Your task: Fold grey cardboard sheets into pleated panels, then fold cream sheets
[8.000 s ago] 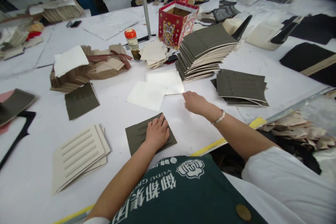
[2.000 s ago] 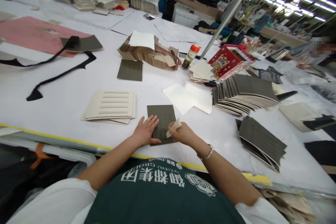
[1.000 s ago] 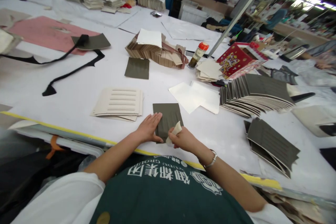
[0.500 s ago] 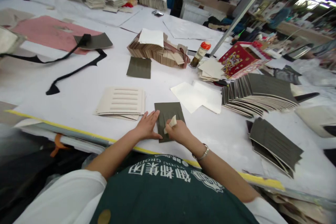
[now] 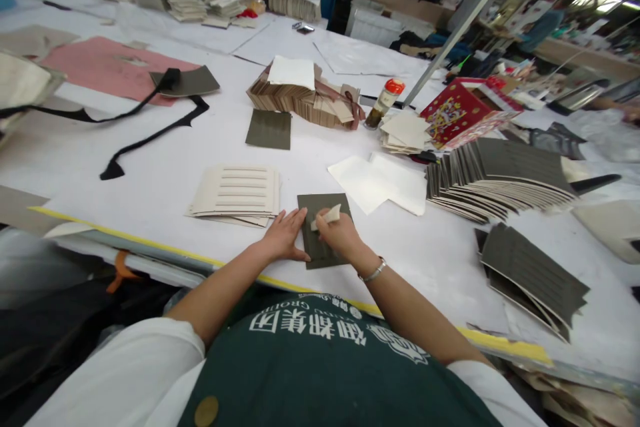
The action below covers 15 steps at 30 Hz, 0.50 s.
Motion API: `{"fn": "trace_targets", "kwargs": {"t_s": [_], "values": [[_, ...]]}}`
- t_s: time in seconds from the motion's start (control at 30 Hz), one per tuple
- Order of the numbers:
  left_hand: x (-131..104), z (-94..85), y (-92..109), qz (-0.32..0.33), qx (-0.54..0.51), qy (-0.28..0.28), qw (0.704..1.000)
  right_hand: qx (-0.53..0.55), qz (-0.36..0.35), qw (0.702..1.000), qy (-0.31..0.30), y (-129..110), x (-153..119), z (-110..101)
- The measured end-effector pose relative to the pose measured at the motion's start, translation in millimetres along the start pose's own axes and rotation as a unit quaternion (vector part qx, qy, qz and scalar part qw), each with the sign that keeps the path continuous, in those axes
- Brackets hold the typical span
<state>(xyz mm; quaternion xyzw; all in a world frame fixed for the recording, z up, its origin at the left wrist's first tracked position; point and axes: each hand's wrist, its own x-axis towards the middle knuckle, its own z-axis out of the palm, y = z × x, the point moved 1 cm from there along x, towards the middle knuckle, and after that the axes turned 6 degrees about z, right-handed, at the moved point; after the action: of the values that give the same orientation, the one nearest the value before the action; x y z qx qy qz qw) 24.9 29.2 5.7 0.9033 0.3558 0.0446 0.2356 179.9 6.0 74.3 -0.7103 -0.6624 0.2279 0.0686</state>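
Note:
A dark olive rectangular panel (image 5: 320, 203) lies flat on the table in front of me. My left hand (image 5: 286, 236) rests with fingers spread along the panel's left edge. Closed in my right hand (image 5: 341, 235) is a small cream-coloured flat piece (image 5: 332, 215), its pale end poking out above the fingers over the panel. I cannot tell what that piece is made of. To the left of the panel sits a stack of cream slotted cards (image 5: 239, 192). White sheets (image 5: 380, 181) lie to its upper right.
Another olive panel (image 5: 269, 129) lies further back, near a stack of brown pieces (image 5: 290, 95). A bottle with a red cap (image 5: 384, 104) and a red box (image 5: 463, 112) stand behind. Olive panels are fanned (image 5: 520, 167) and piled (image 5: 533, 273) at right. Black strips (image 5: 150, 137) lie left.
My right hand has moved up the panel, away from me, with the cream piece still in it. My left hand stays at the panel's left edge.

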Motion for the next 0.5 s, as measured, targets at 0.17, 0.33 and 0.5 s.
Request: {"fn": "trace_targets", "kwargs": {"t_s": [0.17, 0.33, 0.5], "values": [[-0.7, -2.6, 1.7, -0.006, -0.005, -0.004, 1.000, -0.018, -0.001, 1.000, 0.021, -12.1, 7.8, -5.1], [-1.6, -10.6, 0.3, 0.001, -0.026, -0.029, 0.999, 0.132, 0.023, 0.970, -0.202, 8.2, -20.3, 7.7], [1.0, -18.4, -2.6, -0.003, -0.048, -0.050, 0.998, 0.130, 0.020, 0.991, -0.023, -6.0, 27.2, 5.5]]}}
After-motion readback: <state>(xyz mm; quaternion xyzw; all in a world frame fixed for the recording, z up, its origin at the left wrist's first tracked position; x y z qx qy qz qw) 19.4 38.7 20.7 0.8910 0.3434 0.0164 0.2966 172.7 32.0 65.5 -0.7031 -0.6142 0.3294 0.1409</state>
